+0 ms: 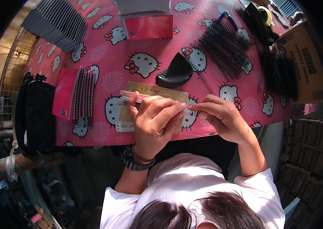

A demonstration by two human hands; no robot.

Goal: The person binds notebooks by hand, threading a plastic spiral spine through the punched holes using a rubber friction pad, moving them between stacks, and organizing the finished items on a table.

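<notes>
My left hand (152, 118), with a black watch on its wrist, is closed around a small notepad (128, 94) seen edge-on, its far end showing past my fingers. At the pad's right end, my right hand (222, 116) pinches a short stretch of black spiral wire (195, 113). The fingertips of both hands nearly meet there. My left palm hides most of the pad, and I cannot tell how far the wire runs into it. Beneath my hands lies a brown cardboard piece (176, 94). Just beyond it rests a black, curved, wedge-shaped object (175, 71).
Pink-covered spiral notepads (67, 93) stand at left, grey-edged pads (56, 24) at far left. A pink box-like stack (149, 26) is at the back. Black spiral wires (224, 49) lie at right, near blue-handled pliers (228, 18), a tape dispenser (262, 21) and a cardboard box (306, 63).
</notes>
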